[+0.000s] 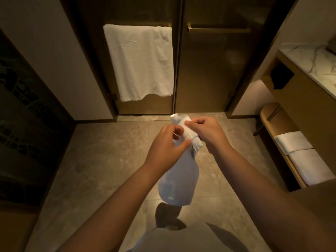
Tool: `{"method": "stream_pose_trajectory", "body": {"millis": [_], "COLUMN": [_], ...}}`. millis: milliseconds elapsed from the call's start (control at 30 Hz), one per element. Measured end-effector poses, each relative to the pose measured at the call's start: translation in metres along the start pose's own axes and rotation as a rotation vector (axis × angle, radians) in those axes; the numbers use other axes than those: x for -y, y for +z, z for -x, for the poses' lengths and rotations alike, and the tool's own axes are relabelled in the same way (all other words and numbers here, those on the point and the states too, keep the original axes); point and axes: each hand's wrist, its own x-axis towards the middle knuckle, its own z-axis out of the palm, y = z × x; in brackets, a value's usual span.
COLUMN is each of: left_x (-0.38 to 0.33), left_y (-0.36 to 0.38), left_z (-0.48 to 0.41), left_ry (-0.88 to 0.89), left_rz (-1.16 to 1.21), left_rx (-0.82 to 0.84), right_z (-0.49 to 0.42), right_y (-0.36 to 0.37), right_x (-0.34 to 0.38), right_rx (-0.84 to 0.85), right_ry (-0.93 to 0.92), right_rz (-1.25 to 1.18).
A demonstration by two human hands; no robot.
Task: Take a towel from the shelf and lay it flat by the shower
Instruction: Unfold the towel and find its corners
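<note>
A white towel (pixel 179 177), still partly folded, hangs in front of me above the stone floor. My left hand (pixel 167 142) pinches its upper edge from the left. My right hand (pixel 205 131) grips the top fold from the right. The lower part of the towel droops loosely toward my feet. The shower's two bronze glass doors (pixel 209 70) stand straight ahead, shut. At the lower right a wooden shelf (pixel 269 122) holds two folded white towels (pixel 301 155).
Another white towel (pixel 140 62) hangs on the left shower door's bar. A marble counter (pixel 312 60) sits above the shelf at right. A dark patterned panel (pixel 23 128) lines the left side. Tiled floor (pixel 109 160) lies between me and the doors.
</note>
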Motion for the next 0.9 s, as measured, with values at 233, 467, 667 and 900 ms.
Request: {"method": "stream_pose_trajectory", "body": {"millis": [233, 467, 667, 900], "left_x": [0.0, 0.001, 0.004, 0.008], "left_y": [0.009, 0.007, 0.006, 0.0], "left_z": [0.006, 0.001, -0.005, -0.024], "left_ry": [0.048, -0.001, -0.093, -0.109], "left_rz": [-0.019, 0.005, 0.088, 0.096], "left_rx": [-0.08, -0.157, -0.202, -0.126], "right_z": [0.008, 0.014, 0.016, 0.002], "right_y": [0.002, -0.008, -0.01, -0.012], "right_x": [-0.005, -0.001, -0.005, -0.005], "right_rx": [0.033, 0.21, 0.27, 0.141], "right_ry": [-0.001, -0.064, -0.131, -0.296], "right_rz": [-0.02, 0.042, 0.162, 0.247]}}
